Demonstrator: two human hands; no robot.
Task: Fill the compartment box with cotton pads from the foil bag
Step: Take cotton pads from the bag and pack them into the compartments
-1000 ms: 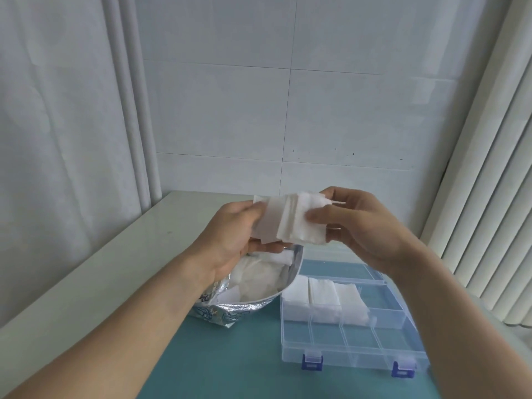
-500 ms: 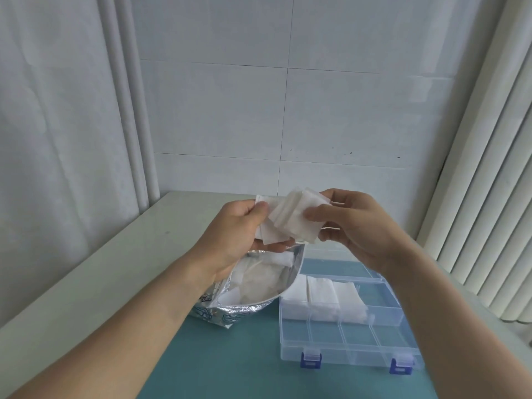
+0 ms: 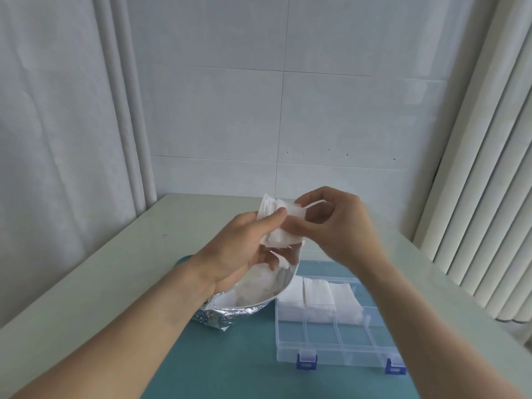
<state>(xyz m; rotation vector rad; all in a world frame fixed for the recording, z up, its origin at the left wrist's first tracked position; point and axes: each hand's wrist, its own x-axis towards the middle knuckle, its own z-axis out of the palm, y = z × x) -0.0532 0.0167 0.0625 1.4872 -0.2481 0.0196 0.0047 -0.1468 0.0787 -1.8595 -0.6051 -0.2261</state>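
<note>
While the two bare arms reach up from the bottom of the view, a teal mat (image 3: 244, 364) lies close in front on the pale table (image 3: 115, 254). On the mat sits the box (image 3: 336, 332), made of clear plastic with thin walls inside. Two blue clips (image 3: 307, 361) are on its near edge. The near row of spaces shows only the mat through the bottom. The next row back holds white packed pads (image 3: 318, 299), three neat stacks side by side, soft and square.

Just left of the box is the bag (image 3: 230, 308). It is shiny silver with a blue pattern on the outside. Its mouth is wide open and more white pads lie inside. Its edge touches the far left corner of the box.

Above the bag, the hands meet in the air. The left hand (image 3: 244, 249) curls around a small bunch of pads (image 3: 280, 226), with its thumb pressed on top. The pads look white, thin and a bit fluffy, and they fan out, some sticking up past the thumb. The right hand (image 3: 336, 223) pinches the top pads with thumb and fingertips, and the rest of its fingers are bent.

Behind it all stands a white tiled wall (image 3: 331, 110). A pale curtain (image 3: 57, 125) hangs at the left and long blinds (image 3: 483, 182) at the right.
</note>
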